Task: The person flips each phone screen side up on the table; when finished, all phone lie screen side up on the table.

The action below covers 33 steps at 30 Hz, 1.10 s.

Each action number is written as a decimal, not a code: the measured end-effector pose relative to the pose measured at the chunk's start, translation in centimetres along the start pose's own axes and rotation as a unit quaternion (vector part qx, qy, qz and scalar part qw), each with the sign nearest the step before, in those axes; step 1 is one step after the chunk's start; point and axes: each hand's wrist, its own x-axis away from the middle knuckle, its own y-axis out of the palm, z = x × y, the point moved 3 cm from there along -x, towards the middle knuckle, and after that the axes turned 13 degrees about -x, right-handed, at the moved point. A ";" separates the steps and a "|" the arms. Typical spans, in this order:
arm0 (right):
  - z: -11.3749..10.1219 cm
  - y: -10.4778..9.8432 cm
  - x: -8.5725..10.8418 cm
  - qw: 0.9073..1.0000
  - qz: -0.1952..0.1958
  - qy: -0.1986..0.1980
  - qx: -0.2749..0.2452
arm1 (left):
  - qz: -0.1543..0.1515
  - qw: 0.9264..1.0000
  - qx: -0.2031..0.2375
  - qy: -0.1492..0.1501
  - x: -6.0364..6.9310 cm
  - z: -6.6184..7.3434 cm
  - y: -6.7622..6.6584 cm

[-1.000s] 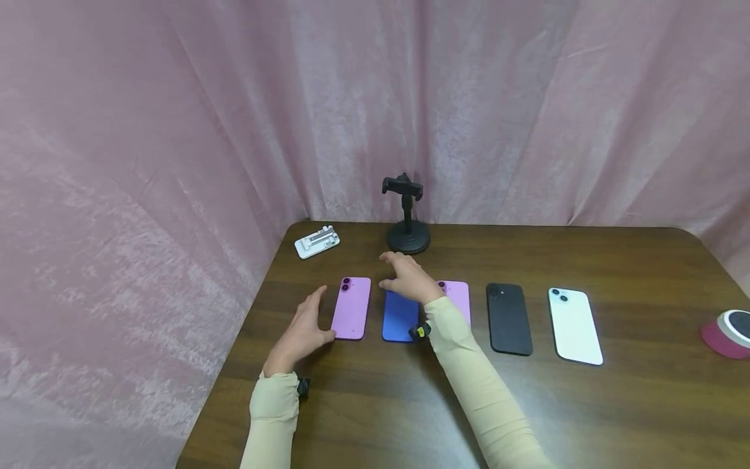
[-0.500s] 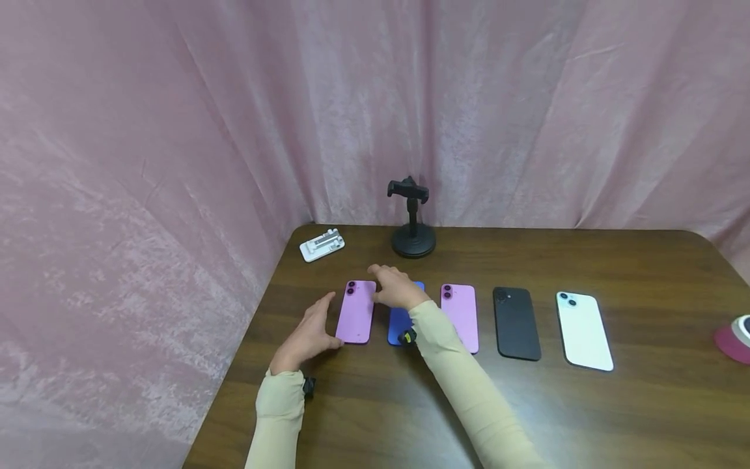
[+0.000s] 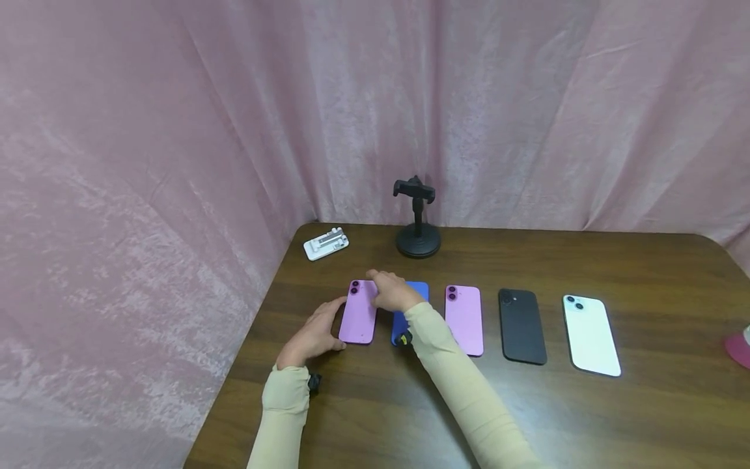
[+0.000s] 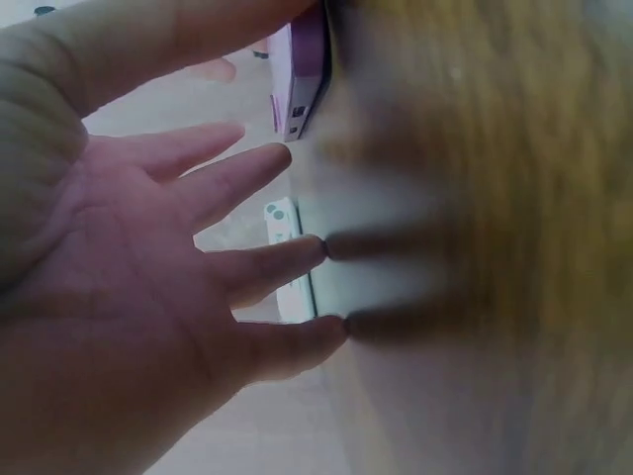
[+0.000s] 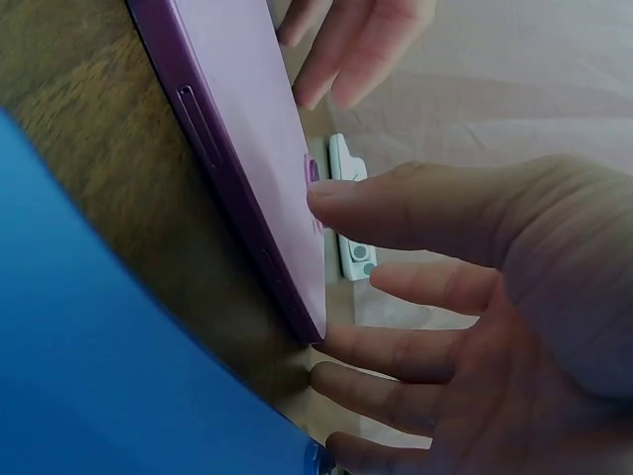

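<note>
A purple phone [image 3: 357,319] lies back-up on the wooden table, leftmost in a row of phones, between my two hands. At its left side and near end is my left hand [image 3: 312,333], fingers spread and fairly straight, thumb by the lower edge; the left wrist view shows two fingertips meeting the table. My right hand [image 3: 394,291] reaches over a blue phone [image 3: 418,289], partly covering it. In the right wrist view its thumb [image 5: 386,203] overlaps the purple phone's camera end and its other fingers extend past the far end. Thumb contact is unclear.
Right along the row lie a second purple phone [image 3: 465,319], a black phone [image 3: 522,326] and a white phone [image 3: 592,335]. Behind stand a black phone stand [image 3: 418,240] and a white folding holder [image 3: 326,243]. A pink object [image 3: 739,348] sits at the right, a pink curtain [image 3: 498,117] behind.
My right hand has moved left and nearer, from above the blue phone to the leftmost purple phone's far end. My left hand has drawn slightly closer to that phone. The head view has shifted slightly.
</note>
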 end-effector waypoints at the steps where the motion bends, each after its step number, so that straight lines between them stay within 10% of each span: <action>1: 0.0 0.0 0.0 1.000 -0.002 0.001 -0.003 | -0.001 1.000 0.004 0.000 0.0 0.0 0.0; 33: -0.4 -0.5 -0.4 0.997 -0.014 -0.003 -0.075 | -0.002 1.000 -0.022 -0.021 -0.2 0.0 -0.2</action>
